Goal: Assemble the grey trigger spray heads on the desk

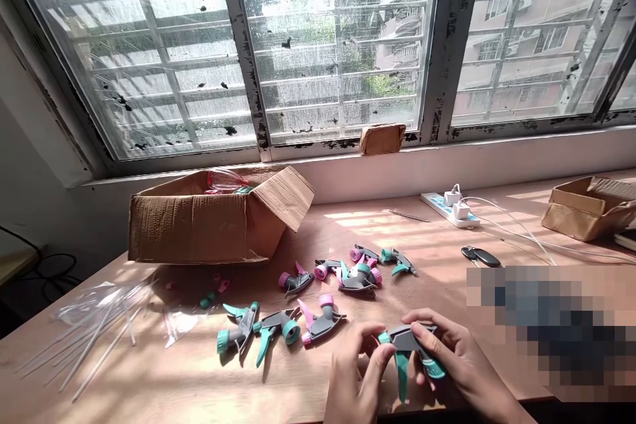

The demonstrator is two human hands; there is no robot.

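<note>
At the bottom of the frame, right of centre, the left hand [354, 374] is pinching a sprayer [406, 340] at its teal nozzle, thumb and fingertips nearly meeting, while the right hand [460, 359] is curling partly closed around its grey body and teal cap. The sprayer's long axis is running roughly left to right, its nozzle pointing left, its trigger hanging toward the bottom edge and its cap facing lower right. The table [183, 387] is showing its front edge close below the hands, with open wood stretching to the lower left; a pixelated patch is hiding the right side. Beyond the left hand, loose sprayers [325, 326] are lying around the centre, pointing various ways. Straws [97, 341] are lying slantwise at lower left. Farther off, a key fob [480, 256] and a power strip [450, 211], its markings too small to read, are resting at right. An open box [189, 228] is standing left of centre, below the window [332, 46].
</note>
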